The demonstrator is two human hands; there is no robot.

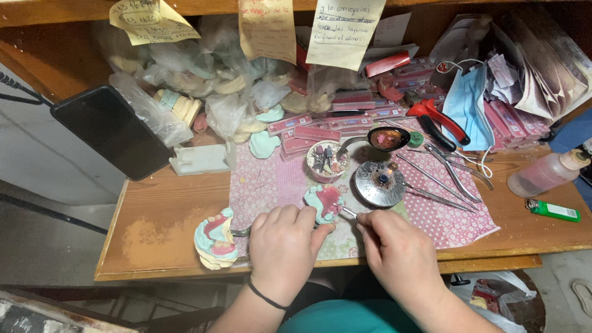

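Observation:
My left hand (pixel 283 245) grips a pale green dental cast with pink wax (pixel 324 203), holding it just above the desk's front edge. My right hand (pixel 396 246) pinches a thin metal instrument (pixel 349 212) whose tip touches the cast's right side. A second green and cream cast with pink wax (pixel 215 239) stands on the wood to the left of my left hand. A round metal burner dish (pixel 379 183) sits just beyond my right hand on the patterned pink cloth (pixel 265 185).
A small cup of burs (pixel 327 160), a spoon-like ladle (pixel 386 139), metal pliers (pixel 455 176) and red-handled cutters (pixel 439 117) lie behind. A black phone (pixel 111 131) leans at the left. A plastic bottle (pixel 546 174) and green lighter (pixel 553 210) are at the right. Bagged casts and pink boxes crowd the back.

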